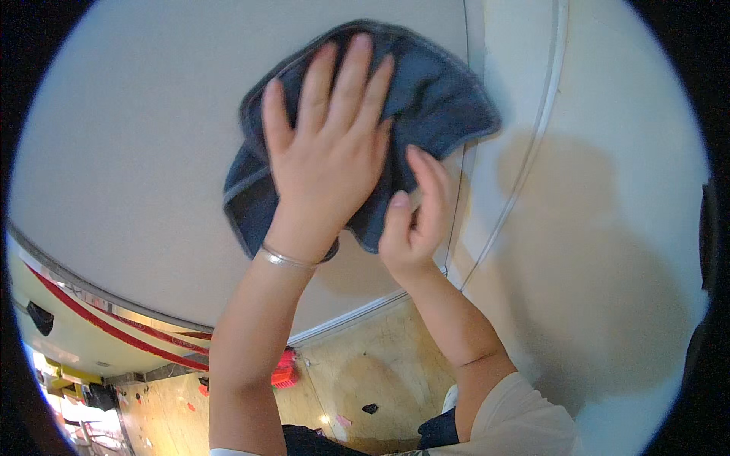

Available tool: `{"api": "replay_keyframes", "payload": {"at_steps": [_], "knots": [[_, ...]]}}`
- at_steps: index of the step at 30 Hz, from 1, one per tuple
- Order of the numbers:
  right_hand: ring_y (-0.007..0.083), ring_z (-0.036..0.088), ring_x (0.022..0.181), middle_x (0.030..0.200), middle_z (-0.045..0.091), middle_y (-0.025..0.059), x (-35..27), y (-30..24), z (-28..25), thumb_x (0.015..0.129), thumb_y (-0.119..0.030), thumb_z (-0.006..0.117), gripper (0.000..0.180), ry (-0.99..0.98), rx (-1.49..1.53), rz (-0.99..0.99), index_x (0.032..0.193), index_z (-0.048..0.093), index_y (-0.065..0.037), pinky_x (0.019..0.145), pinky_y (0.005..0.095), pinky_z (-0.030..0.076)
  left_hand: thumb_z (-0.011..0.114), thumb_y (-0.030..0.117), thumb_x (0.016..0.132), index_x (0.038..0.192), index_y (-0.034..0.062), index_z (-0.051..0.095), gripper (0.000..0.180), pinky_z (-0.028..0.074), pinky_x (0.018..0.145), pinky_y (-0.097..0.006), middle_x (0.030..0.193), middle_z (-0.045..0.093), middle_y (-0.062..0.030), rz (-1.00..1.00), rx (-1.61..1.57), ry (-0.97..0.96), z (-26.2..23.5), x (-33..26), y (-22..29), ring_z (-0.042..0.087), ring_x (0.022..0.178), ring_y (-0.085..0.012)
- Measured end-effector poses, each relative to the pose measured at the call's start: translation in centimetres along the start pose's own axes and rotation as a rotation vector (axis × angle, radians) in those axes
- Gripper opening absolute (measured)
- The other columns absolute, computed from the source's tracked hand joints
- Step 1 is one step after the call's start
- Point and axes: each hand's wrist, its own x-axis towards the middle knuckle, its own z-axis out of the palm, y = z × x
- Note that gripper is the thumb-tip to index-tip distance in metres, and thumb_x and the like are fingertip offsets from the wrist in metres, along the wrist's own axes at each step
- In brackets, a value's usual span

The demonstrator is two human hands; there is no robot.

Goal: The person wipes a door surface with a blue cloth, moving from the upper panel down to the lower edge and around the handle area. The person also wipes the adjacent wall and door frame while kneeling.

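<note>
A dark blue-grey cloth (441,99) with a stitched edge is spread, partly rumpled, against a broad light grey panel (152,137). On top of it lies my left hand (327,148), flat with its fingers spread, pressing on the cloth; a silver bangle circles that wrist. By the cloth's lower right part is my right hand (417,216), its thumb and bent fingers apart with nothing seen between them. Whether its fingertips touch the cloth I cannot tell.
To the right is a pale wall (639,213) with a white strip (541,129) along it and a shadow. Below, the tan floor (334,380) holds a red bristled object (284,370) and small scraps. Red bands (114,323) and clutter are at lower left.
</note>
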Motion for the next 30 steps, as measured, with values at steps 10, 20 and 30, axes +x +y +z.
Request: {"api": "replay_keyframes", "payload": {"at_steps": [10, 20, 30], "knots": [[0.0364, 0.034, 0.125, 0.138, 0.033, 0.0260, -10.6, 8.0, -2.3, 0.094, -0.049, 0.019, 0.073, -0.085, -0.103, 0.296, 0.137, 0.021, 0.009, 0.103, 0.0441, 0.024, 0.048, 0.036, 0.080, 0.127, 0.0144, 0.053, 0.052, 0.014, 0.107, -0.046, 0.149, 0.028, -0.0019, 0.470, 0.019, -0.351, 4.2, -6.8, 8.4, 0.026, 0.135, -0.0185], [0.0477, 0.028, 0.123, 0.137, 0.023, 0.0358, -23.6, 7.7, -7.0, 0.086, -0.018, 0.037, 0.065, -0.566, -0.227, 0.627, 0.137, 0.012, 0.015, 0.106, 0.0477, 0.019, 0.048, 0.028, 0.083, 0.135, 0.0139, 0.044, 0.054, 0.018, 0.109, -0.035, 0.151, 0.024, -0.0013, 0.685, -0.105, -0.548, 7.4, -21.8, 12.6, 0.029, 0.133, -0.0154], [0.0552, 0.023, 0.123, 0.135, 0.022, 0.0392, -15.5, 7.8, -4.7, 0.082, -0.033, 0.052, 0.070, -0.393, -0.258, 0.078, 0.137, 0.028, 0.005, 0.102, 0.0604, 0.015, 0.054, 0.028, 0.081, 0.125, 0.0163, 0.055, 0.046, 0.021, 0.105, -0.040, 0.139, 0.045, 0.0018, 0.083, -0.304, -0.441, 2.5, -16.7, 7.0, 0.043, 0.124, -0.0134]]}}
